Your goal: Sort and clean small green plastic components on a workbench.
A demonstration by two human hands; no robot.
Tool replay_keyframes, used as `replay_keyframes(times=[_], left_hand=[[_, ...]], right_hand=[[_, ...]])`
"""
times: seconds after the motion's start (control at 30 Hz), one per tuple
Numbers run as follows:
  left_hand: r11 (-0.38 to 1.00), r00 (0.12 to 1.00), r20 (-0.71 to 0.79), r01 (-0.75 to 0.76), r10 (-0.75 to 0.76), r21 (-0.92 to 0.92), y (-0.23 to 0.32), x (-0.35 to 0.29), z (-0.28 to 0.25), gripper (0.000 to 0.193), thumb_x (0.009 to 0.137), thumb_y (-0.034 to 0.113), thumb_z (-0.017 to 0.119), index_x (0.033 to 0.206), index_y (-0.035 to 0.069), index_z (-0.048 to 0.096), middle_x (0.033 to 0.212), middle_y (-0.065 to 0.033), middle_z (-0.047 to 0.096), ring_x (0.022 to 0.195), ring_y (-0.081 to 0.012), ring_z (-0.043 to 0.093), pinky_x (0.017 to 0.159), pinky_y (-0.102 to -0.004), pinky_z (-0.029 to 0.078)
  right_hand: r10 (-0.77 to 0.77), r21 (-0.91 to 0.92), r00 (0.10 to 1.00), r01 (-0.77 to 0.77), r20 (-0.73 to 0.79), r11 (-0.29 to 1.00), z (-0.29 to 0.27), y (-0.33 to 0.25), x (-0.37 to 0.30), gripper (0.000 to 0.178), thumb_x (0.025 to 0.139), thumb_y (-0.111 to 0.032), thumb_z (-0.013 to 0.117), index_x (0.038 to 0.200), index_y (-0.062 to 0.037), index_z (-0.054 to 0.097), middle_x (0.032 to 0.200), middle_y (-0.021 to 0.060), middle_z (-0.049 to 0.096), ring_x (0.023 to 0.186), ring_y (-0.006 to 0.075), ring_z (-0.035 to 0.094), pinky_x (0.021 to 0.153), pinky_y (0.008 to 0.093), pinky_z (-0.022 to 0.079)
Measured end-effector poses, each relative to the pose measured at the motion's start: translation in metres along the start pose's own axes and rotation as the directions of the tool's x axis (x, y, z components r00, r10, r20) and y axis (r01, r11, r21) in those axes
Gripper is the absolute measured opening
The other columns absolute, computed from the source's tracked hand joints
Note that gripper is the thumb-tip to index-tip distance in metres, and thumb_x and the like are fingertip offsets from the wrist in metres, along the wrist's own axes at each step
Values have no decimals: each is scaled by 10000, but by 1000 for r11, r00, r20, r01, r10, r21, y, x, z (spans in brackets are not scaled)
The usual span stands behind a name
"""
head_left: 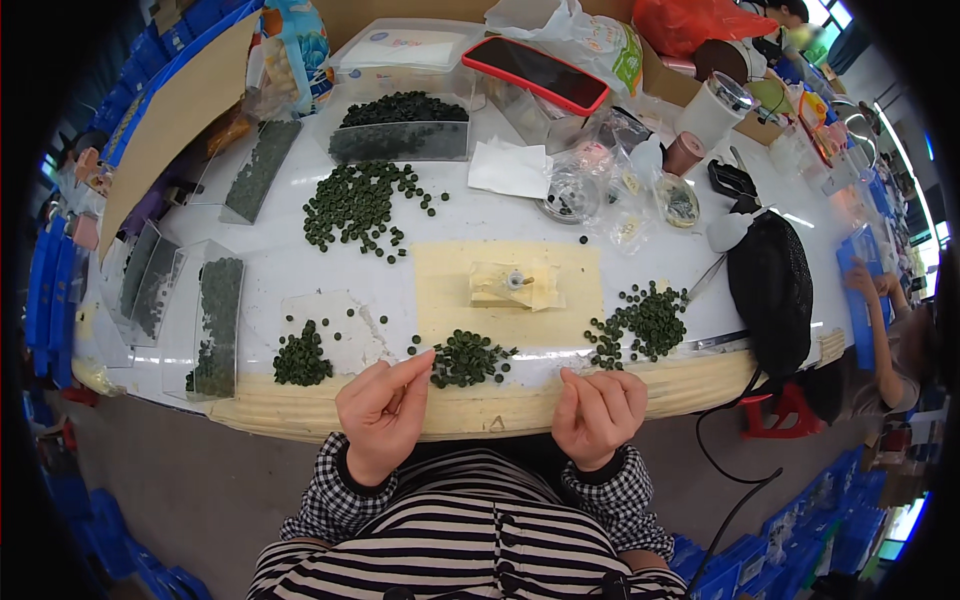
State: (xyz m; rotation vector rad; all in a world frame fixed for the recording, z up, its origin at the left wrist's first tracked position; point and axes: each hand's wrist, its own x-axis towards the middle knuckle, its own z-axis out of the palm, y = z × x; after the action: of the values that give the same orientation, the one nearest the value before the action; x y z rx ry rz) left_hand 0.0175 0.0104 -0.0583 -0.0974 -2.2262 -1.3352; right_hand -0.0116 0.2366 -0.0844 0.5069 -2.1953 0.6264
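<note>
While both forearms rise from the lower edge, the left hand (385, 410) curls with fingertips pinched together at the table (480, 215) edge; whether they hold a disc cannot be told. Its tips touch the near pile (468, 358) of green discs. The right hand (600, 412) is loosely fisted, empty-looking, below the right pile (645, 322).

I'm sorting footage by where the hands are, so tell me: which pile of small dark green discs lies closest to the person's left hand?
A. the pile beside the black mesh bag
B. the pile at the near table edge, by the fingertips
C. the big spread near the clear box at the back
B: the left hand has its fingertips raised right beside the small pile at the near table edge.
</note>
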Motion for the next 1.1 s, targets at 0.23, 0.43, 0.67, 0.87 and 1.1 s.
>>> replay_keyframes(times=[0.23,0.43,0.67,0.87,1.1], left_hand=[[999,999,6,-47,47,10,-1,1,-2,255,768,-115,679,1001,-17,707,552,27,379,465,-43,307,427,-214,221],[999,1000,5,19,-19,29,2,1,-1,230,769,-102,678,977,-7,710,543,23,355,478,-60,305,455,-227,222],[998,1000,18,-17,16,57,-1,2,-2,238,765,-107,682,984,-18,709,538,21,375,454,-52,306,424,-218,221],[999,998,54,-38,36,36,-1,2,-6,237,766,-101,684,985,-14,708,535,18,382,455,-57,314,424,-222,227],[998,997,54,-64,64,-2,-2,-2,-4,244,763,-106,685,989,-16,709,537,18,382,456,-54,314,424,-218,226]], right_hand=[[-20,-23,1000,20,13,1000,-2,0,0,111,724,-110,662,798,-72,737,697,0,597,700,196,554,664,319,433],[-37,-22,999,37,31,999,-4,2,-2,111,749,-132,657,799,-74,739,708,-12,600,719,183,551,669,312,437],[-78,0,996,78,52,997,-5,2,-1,146,767,-136,623,791,-42,732,697,16,596,730,215,536,671,321,436],[-43,-8,999,43,28,999,-6,2,-1,115,757,-155,656,805,-89,737,721,-21,601,715,171,549,662,310,437],[-1,-31,1000,0,-24,1000,-3,2,-2,115,741,-137,654,793,-72,734,711,-4,601,705,188,552,657,319,435]])
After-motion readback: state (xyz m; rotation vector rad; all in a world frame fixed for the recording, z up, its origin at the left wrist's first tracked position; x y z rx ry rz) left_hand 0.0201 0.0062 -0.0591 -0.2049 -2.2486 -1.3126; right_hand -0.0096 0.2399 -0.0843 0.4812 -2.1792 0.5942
